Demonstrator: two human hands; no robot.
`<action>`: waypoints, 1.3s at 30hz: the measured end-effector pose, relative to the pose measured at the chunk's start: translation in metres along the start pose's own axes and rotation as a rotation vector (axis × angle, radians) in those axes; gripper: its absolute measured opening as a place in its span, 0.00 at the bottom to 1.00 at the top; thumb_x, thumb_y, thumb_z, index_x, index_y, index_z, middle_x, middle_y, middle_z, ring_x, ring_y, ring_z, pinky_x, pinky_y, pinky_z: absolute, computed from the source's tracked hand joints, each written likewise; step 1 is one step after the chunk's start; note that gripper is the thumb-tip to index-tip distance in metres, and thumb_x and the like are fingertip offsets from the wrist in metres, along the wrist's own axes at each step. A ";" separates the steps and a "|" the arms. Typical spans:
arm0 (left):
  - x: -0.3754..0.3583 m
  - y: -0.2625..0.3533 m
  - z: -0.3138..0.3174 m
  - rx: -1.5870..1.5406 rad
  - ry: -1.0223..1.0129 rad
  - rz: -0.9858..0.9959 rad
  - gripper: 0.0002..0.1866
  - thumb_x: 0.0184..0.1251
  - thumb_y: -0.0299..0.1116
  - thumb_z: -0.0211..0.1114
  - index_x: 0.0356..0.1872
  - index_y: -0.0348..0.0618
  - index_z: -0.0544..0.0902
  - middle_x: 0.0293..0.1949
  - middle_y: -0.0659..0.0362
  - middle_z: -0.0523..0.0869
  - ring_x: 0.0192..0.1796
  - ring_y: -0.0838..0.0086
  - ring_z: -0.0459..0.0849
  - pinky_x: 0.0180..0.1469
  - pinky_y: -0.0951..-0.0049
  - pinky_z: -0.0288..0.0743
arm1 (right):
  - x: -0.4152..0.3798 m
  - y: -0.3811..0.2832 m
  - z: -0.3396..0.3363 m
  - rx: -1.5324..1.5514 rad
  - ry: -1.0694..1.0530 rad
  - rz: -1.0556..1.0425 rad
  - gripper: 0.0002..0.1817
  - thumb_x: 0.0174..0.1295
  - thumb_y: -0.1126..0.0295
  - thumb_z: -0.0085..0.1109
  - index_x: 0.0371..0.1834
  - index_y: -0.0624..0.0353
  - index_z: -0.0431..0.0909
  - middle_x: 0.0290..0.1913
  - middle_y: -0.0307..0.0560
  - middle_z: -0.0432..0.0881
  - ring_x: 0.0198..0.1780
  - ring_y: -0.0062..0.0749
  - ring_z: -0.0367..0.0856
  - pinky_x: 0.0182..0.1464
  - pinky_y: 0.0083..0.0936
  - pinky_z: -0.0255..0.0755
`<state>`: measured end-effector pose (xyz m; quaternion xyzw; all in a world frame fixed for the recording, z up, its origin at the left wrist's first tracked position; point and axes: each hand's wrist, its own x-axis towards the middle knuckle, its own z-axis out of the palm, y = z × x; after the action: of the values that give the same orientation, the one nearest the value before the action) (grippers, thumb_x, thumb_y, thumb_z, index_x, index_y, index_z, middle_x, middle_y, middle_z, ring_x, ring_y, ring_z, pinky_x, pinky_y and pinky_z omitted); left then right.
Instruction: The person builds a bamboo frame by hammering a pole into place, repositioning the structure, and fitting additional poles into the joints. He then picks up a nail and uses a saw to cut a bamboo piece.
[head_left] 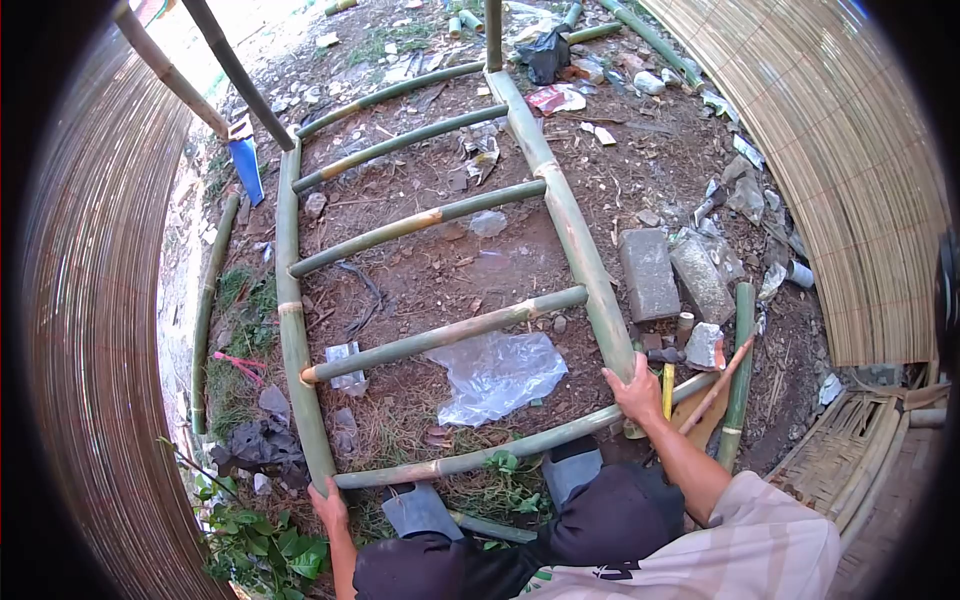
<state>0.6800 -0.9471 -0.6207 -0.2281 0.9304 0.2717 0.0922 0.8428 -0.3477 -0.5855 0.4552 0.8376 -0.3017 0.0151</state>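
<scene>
A green bamboo frame [575, 230] with two long side poles and several crosspieces stretches out over the ground before me. My left hand [328, 507] is closed around the near end of its left pole, beside the nearest crosspiece [480, 459]. On the opposite side, my right hand [638, 390] grips the near part of the right pole. Just right of that hand lies a hammer [668, 390] with a yellow handle. Between the poles, a clear plastic sheet [505, 385] rests on the soil.
Grey blocks [650, 272] and a broken brick piece [706, 347] lie at right, near a short bamboo pole [740, 370]. Slatted bamboo screens [95, 290] flank both sides. Litter, including a black bag [543, 55], is scattered behind. A leafy plant [265, 545] grows at lower left.
</scene>
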 end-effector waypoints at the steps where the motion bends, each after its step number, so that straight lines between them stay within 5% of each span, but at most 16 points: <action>1: -0.002 0.002 -0.002 0.014 0.002 -0.023 0.32 0.70 0.52 0.59 0.64 0.36 0.69 0.54 0.38 0.78 0.56 0.46 0.77 0.59 0.54 0.68 | -0.001 -0.001 -0.001 -0.007 -0.030 0.011 0.40 0.59 0.43 0.64 0.61 0.65 0.64 0.46 0.74 0.81 0.49 0.68 0.81 0.51 0.50 0.74; 20: -0.003 0.019 -0.007 0.137 -0.058 -0.114 0.43 0.63 0.67 0.58 0.64 0.37 0.68 0.57 0.35 0.75 0.60 0.42 0.74 0.63 0.50 0.65 | -0.001 0.004 0.001 -0.024 -0.008 -0.027 0.41 0.58 0.40 0.62 0.59 0.65 0.63 0.44 0.73 0.81 0.48 0.69 0.80 0.50 0.53 0.73; 39: -0.006 0.021 -0.006 0.137 -0.037 -0.104 0.42 0.63 0.65 0.59 0.63 0.37 0.68 0.56 0.34 0.75 0.60 0.42 0.73 0.63 0.50 0.65 | -0.001 0.004 0.001 -0.014 0.003 -0.011 0.39 0.57 0.40 0.63 0.56 0.65 0.65 0.43 0.73 0.82 0.47 0.67 0.81 0.49 0.51 0.74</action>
<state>0.6752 -0.9320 -0.6044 -0.2645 0.9318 0.2064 0.1386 0.8463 -0.3473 -0.5882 0.4508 0.8423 -0.2952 0.0154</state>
